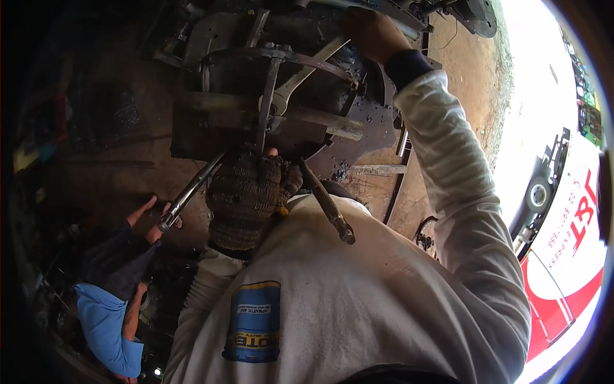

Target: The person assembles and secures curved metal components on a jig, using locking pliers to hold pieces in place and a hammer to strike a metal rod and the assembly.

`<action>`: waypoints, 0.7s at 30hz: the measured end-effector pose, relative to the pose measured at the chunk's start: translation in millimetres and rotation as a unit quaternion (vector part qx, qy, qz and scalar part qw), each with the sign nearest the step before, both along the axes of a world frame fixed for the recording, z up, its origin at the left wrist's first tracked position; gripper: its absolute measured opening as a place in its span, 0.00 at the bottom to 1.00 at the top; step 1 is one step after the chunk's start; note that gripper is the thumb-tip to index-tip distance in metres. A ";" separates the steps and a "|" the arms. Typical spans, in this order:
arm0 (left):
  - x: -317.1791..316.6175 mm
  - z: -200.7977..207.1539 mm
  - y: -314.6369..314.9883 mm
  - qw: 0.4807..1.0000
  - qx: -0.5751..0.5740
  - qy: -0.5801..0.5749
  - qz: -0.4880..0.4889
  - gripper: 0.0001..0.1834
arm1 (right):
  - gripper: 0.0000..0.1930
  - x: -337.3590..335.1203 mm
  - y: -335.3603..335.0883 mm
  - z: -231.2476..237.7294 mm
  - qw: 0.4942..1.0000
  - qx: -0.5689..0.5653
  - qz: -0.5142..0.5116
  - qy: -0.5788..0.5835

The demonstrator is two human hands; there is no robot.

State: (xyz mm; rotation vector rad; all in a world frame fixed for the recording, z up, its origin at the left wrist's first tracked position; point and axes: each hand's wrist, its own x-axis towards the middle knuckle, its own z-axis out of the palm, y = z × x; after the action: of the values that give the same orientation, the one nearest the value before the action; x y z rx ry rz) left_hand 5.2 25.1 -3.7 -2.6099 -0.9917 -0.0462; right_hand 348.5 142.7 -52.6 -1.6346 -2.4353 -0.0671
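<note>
The right hand [374,32] is curled around the top end of a long silver wrench [300,78]. The wrench slants down, and its other end sits behind a flat metal bar [267,96], over a dark metal plate [377,131]. The left hand [246,192], in a dirty knit glove, is by the bar's bottom end; I can't tell if it grips anything. A rusty rod [327,203] sticks out just beside it
</note>
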 end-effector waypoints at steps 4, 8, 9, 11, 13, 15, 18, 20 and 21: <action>2.3 6.3 3.7 0.997 0.029 -0.035 -0.055 0.16 | 0.15 8.5 -19.3 -4.2 0.996 -0.050 -0.058 -0.045; 1.5 8.0 -0.1 0.999 0.015 -0.018 -0.030 0.17 | 0.14 12.6 -34.0 -7.9 0.997 0.021 -0.021 -0.074; 0.8 8.4 -0.6 0.999 0.014 -0.024 -0.036 0.18 | 0.15 10.0 -39.4 -4.4 0.999 0.007 -0.043 -0.013; 2.4 9.1 0.2 0.998 -0.023 -0.056 -0.019 0.18 | 0.15 6.8 -45.0 -1.3 0.997 -0.009 -0.066 0.045; 2.6 10.5 1.3 0.994 -0.059 -0.089 -0.001 0.19 | 0.14 5.5 -47.0 -4.5 0.996 0.019 -0.075 0.051; 1.8 11.8 2.6 0.999 -0.023 -0.038 -0.030 0.18 | 0.13 7.6 -45.2 -3.5 0.996 0.036 -0.071 0.042; 5.2 16.4 3.7 0.998 -0.025 -0.055 -0.025 0.18 | 0.12 11.1 -34.1 -1.4 0.995 0.050 -0.089 0.008; 2.4 17.7 6.6 0.997 -0.015 -0.068 -0.036 0.16 | 0.12 16.8 -12.8 1.0 0.992 0.055 -0.112 -0.011; 1.6 17.0 8.5 0.995 -0.008 -0.083 -0.050 0.15 | 0.08 23.2 2.5 0.5 0.993 0.097 -0.065 0.006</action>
State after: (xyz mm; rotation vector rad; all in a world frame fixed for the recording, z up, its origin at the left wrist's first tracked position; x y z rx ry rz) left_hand 6.8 33.6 13.3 -2.7040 -0.9171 -0.2850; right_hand 371.7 145.2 -52.1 -1.6977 -2.2316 -0.3023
